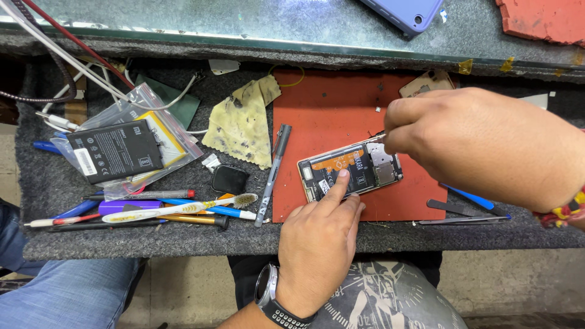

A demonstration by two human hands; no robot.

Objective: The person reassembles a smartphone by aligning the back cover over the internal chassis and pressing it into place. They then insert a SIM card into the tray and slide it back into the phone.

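- Two hands work on one opened phone (350, 169), which lies on the red mat (317, 116).
- Left hand (320, 244), nearest: forefinger out, pinning the phone's lower edge; grips nothing.
- Right hand (481, 143), beyond the phone: fingers pinched shut on a thin metal tool (379, 137) at the phone's upper edge.
- Risk: tool slip could gouge the circuit board.

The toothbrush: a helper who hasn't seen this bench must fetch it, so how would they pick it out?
Start at the red mat under the opened phone, then look left to the tool pile on the grey felt. The toothbrush lies across the pens there: the only white handle, ending in dirty bristles that point toward the mat.
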